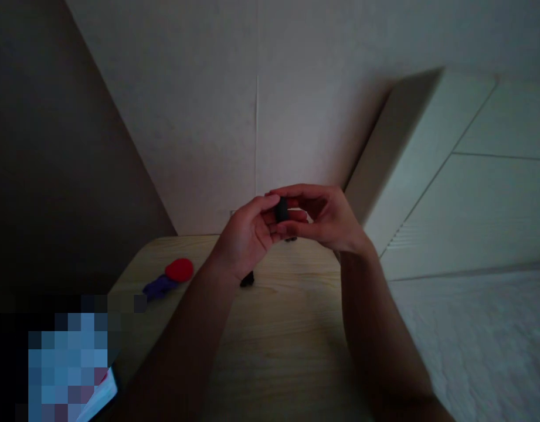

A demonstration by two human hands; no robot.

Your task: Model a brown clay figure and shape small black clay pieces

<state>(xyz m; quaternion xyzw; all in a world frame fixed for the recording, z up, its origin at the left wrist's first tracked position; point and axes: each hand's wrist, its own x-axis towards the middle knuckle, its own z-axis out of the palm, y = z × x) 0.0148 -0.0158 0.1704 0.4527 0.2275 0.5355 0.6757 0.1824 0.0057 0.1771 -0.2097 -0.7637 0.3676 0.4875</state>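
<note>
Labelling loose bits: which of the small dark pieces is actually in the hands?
The dark piece pinched between left hand and right hand, above the table. The other dark piece lies on the wood, untouched.

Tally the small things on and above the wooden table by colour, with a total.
Black: 2, the lump pinched between the left hand and right hand, and a bit on the table.
Red: 1, a disc.
Purple: 1, a piece touching the disc.
Total: 4
</note>
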